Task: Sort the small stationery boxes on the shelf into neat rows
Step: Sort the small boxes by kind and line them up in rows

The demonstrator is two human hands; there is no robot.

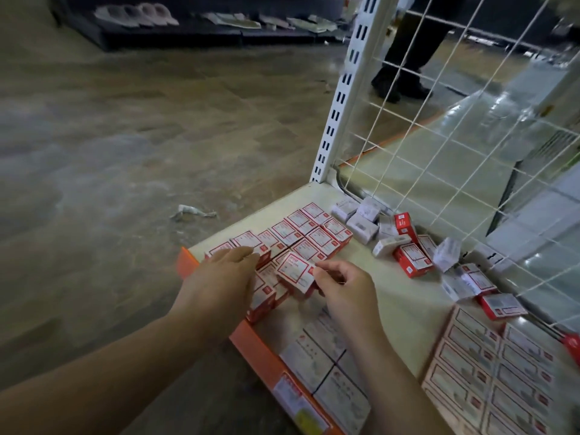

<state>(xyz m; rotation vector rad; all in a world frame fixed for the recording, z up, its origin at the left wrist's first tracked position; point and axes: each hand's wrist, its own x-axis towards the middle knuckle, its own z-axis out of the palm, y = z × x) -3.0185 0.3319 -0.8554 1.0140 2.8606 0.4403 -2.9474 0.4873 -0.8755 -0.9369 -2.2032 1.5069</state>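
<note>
Pinching a red-and-white stationery box (295,274) at its right corner, the right hand (346,291) holds it tilted just above the front boxes at the centre of the frame, thumb and forefinger closed on the cardboard. The left hand (219,281) lies beside it, to the left, fingers fairly straight and together, resting flat on the near end of the sorted rows (301,237). Those rows run in two lines from the hands up toward the white slotted upright (345,89), boxes lying label-up and touching one another.

Right of centre, a loose heap of boxes (405,243) sits against the white wire grid (470,120) (some red, some white, several tipped on edge or on their sides). One more red box (502,306) lies apart, further down the right side.

At the lower right, larger flat boxes with red-bordered labels (489,372) lie in tight rows, and white flat boxes (326,362) fill the lower middle, along the orange front edge (260,350) of the cream shelf (392,293).

Beyond the shelf, in the left half of the frame, there is brown wood-pattern floor with a crumpled scrap of paper (193,211) on it. At the upper right, behind the grid, a person's dark trouser legs and shoes (398,80) show.
</note>
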